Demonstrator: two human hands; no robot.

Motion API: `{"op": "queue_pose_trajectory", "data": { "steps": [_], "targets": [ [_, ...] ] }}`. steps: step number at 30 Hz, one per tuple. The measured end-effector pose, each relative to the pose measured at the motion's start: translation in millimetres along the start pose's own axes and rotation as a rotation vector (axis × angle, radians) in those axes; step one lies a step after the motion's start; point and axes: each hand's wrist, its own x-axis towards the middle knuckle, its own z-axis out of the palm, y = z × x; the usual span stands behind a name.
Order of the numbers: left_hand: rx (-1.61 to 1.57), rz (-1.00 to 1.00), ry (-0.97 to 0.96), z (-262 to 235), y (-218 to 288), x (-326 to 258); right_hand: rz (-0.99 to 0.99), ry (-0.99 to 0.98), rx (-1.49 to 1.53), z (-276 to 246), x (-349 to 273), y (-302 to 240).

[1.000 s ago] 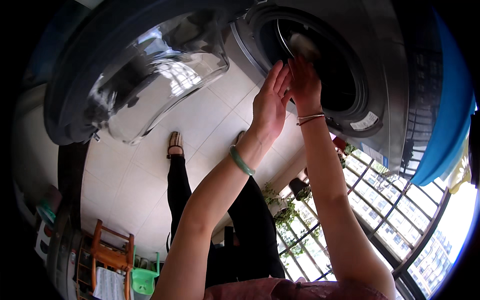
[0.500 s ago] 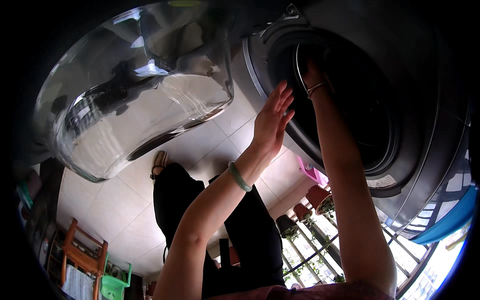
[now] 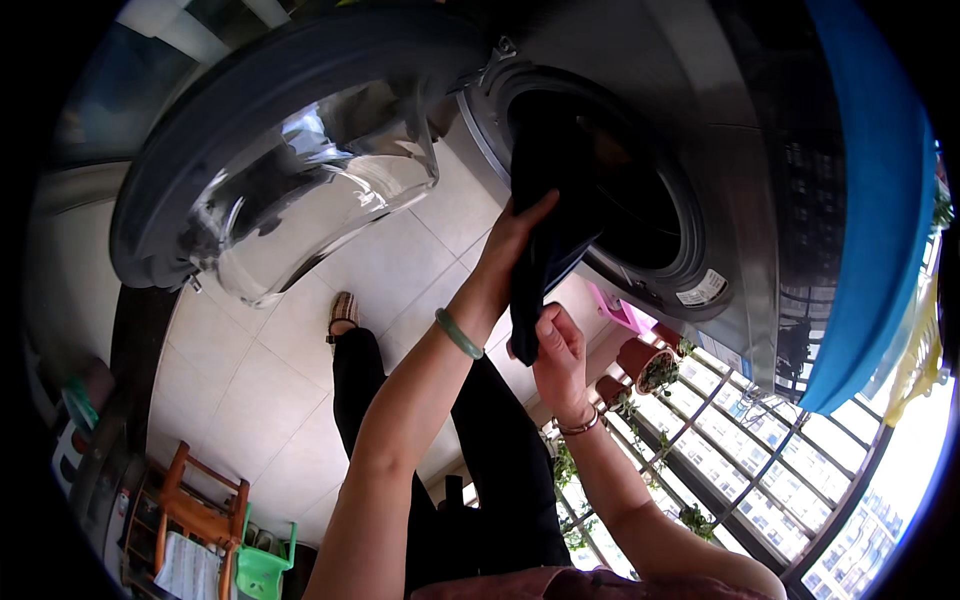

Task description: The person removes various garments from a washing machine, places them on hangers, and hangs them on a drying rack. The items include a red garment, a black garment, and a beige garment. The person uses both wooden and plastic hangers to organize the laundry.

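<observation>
A dark cloth garment (image 3: 545, 250) stretches out of the round opening of a front-loading washing machine (image 3: 695, 215), its upper end lost in the dark drum. My left hand (image 3: 512, 235), with a green bangle on its wrist, is closed around the cloth just outside the opening. Lower down and nearer to me, my right hand (image 3: 560, 345) pinches the garment's hanging end in closed fingers. What kind of garment it is cannot be made out. The machine's round glass door (image 3: 330, 180) stands swung out to the left.
A blue plastic basin or tub (image 3: 870, 220) rests on top of the machine at the right. Potted plants (image 3: 645, 365) line the barred window below it. A wooden chair (image 3: 195, 510) and a green plastic stool (image 3: 262, 570) stand at lower left on the tiled floor (image 3: 250, 400).
My right hand has come out of the drum, drawing the dark garment toward me. My left hand, open before, has closed on the cloth. The view has shifted, showing more of the basin.
</observation>
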Motion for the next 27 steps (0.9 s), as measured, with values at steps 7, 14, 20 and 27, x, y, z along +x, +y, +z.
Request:
{"op": "queue_pose_trajectory", "data": {
  "steps": [7, 14, 20, 27],
  "targets": [
    [0.043, -0.092, 0.054, 45, 27, -143, -0.222, 0.228, -0.289, 35, -43, -40],
    [0.016, -0.162, 0.057, 55, 74, -275, -0.259, 0.318, -0.338, 124, -95, -93],
    [-0.208, -0.153, 0.066, 61, 125, -390, -0.345, 0.335, -0.229, 181, -147, -136],
    [-0.272, 0.200, 0.276, 27, 117, -446, -0.125, 0.114, 0.075, 231, -207, -157]
  ]
}}
